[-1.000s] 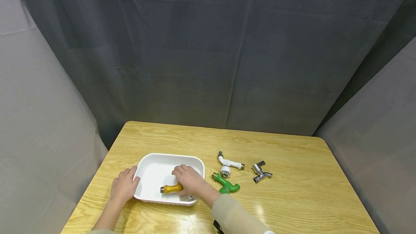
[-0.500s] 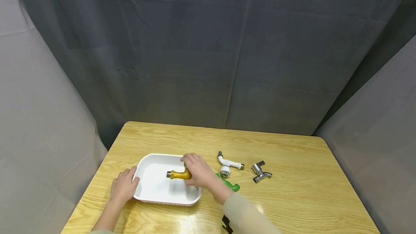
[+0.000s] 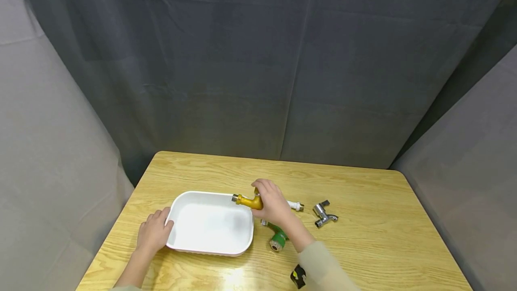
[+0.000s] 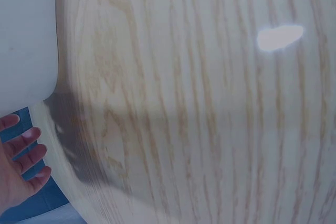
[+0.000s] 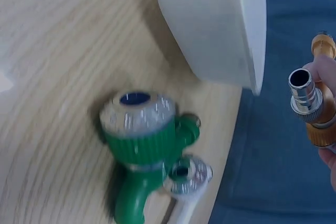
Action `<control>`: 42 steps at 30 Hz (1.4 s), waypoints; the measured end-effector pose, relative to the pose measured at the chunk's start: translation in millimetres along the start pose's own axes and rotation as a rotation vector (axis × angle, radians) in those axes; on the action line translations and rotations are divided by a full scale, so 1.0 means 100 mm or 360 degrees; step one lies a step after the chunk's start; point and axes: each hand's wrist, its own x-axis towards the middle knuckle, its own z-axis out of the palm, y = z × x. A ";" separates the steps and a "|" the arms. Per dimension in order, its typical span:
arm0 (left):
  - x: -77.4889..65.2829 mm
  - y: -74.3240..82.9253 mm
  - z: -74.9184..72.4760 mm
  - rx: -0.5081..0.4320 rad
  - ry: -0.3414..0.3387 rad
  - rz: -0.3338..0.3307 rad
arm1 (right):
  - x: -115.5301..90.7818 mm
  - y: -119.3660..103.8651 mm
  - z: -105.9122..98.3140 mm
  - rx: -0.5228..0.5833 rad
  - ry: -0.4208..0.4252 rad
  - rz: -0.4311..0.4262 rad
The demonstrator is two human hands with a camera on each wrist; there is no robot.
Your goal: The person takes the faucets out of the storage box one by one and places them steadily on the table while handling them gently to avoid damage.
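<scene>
My right hand [image 3: 271, 201] grips a yellow faucet [image 3: 252, 202] with a metal threaded end, raised over the right rim of the white tray [image 3: 210, 253]. Part of the faucet is covered by the fingers; its silver spout [image 5: 305, 95] shows in the right wrist view. At the tray's left side, my left hand [image 3: 154, 229] rests with its thumb by the rim. The left wrist view has its fingers [image 4: 31, 158] loosely extended and apart. A green faucet [image 3: 278, 239] and a white faucet [image 3: 295, 205] lie under and behind my right arm, partly hidden.
Farther right on the wooden table [image 3: 383, 237] lies a chrome faucet [image 3: 324, 213] with a black handle. A dark grey curtain [image 3: 242, 80] hangs behind the table, with lighter cloth [image 3: 52, 147] at the sides.
The yellow faucet has been lifted out of the tray and carried right and away from me in my right hand. My left hand has stayed at the tray.
</scene>
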 end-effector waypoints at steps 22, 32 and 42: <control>0.00 -0.02 -0.02 0.0024 0.0014 0.0009 | -0.54 0.64 -0.30 0.0043 0.0303 0.0309; 0.00 -0.02 -0.03 0.0051 0.0020 0.0015 | -0.90 0.90 -0.26 0.0076 0.0320 0.0467; 0.00 -0.01 -0.03 0.0058 0.0011 0.0005 | -1.24 1.08 -0.17 0.0086 0.0263 0.0626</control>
